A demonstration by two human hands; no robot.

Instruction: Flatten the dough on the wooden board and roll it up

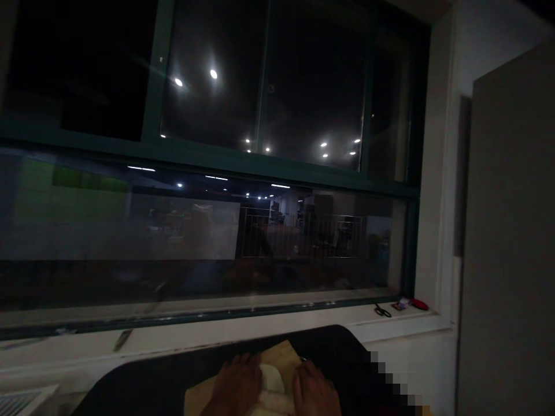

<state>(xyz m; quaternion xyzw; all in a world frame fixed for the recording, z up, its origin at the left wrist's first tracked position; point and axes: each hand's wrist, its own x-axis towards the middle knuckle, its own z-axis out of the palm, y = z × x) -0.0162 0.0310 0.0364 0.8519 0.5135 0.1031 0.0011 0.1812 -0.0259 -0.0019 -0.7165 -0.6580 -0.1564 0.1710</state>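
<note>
Knife (123,339): on the white sill (243,329), far left. Left hand (237,386): fingers together, laid flat against the left side of the dough (272,386). Dough: pale lump between both hands, on a wooden board (282,350) atop a dark table (173,370). Right hand (313,390): fingers slightly spread, pressed on the dough's right side. Scissors (382,311): on the sill, right; red item (418,303) beside.

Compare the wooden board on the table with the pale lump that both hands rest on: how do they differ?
The wooden board is flat, tan and hard-edged; the pale lump is whitish, rounded and raised. The board lies bare on the dark table, while the lump sits on the board, flanked by the left hand and right hand. Both are cut off by the bottom edge.
</note>
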